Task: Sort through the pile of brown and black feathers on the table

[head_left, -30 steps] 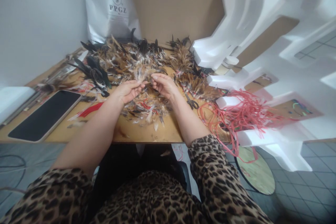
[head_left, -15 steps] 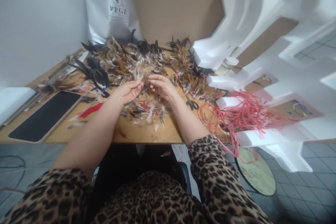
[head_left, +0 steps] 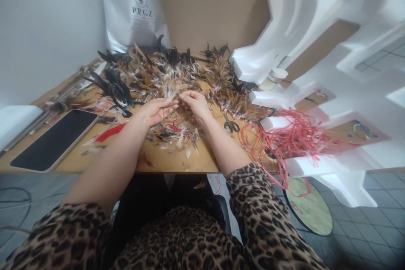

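Observation:
Between the thumb and fingers of my left hand point(head_left: 158, 110) is a small bunch of pale brown and white feathers point(head_left: 171, 88), its tips pointing away from me. My right hand point(head_left: 195, 104) is closed in a pinch close beside the left fingertips; what it grips is too small to make out. Behind both hands spreads a pile of brown feathers point(head_left: 139, 65). Loose feathers point(head_left: 186, 138) and red bits lie on the table just below the hands. Black feathers point(head_left: 112, 86) rest to the left, and a brown feather bundle point(head_left: 220, 69) lies behind the right hand.
A phone point(head_left: 55, 139) lies at the left of the wooden table point(head_left: 190, 162). Scissors point(head_left: 231, 125) rest right of my right hand. Pink-red strips point(head_left: 294, 135) hang over white foam pieces point(head_left: 335, 173) at the right. A white bag point(head_left: 136, 12) stands at the back.
My right hand has turned inward and its fingers have closed nearer the left fingertips. My left hand has shifted slightly right, with the feather bunch still in it.

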The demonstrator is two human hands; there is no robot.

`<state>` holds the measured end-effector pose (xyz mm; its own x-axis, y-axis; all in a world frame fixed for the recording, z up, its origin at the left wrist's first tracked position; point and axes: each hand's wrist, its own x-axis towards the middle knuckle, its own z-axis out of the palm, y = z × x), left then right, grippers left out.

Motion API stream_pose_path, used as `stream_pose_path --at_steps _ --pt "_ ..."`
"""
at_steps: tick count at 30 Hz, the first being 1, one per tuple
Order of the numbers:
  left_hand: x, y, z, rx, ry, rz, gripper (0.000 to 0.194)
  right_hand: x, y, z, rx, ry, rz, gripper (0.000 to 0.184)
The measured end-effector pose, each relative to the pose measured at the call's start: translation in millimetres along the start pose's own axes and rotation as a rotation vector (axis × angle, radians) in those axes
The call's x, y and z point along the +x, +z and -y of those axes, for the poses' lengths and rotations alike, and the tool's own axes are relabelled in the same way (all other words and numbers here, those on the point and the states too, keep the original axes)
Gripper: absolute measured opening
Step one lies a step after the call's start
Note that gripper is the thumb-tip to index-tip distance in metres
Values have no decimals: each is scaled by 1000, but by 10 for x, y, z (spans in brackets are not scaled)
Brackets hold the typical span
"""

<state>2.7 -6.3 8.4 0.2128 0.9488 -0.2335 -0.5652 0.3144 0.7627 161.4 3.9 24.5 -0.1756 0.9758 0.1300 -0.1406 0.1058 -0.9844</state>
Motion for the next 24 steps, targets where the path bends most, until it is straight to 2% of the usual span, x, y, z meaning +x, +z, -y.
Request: stream_pose_path --at_steps 16,20,24 --pt "-28 93 -7 -10 59 -71 13 7 53 -46 125 57 -5 34" --pt "-6 80 6 14 113 -47 11 -21 109 -62 83 58 18 34" --pt "8 66 40 93 149 -21 8 -31 138 -67 52 22 -34 32"
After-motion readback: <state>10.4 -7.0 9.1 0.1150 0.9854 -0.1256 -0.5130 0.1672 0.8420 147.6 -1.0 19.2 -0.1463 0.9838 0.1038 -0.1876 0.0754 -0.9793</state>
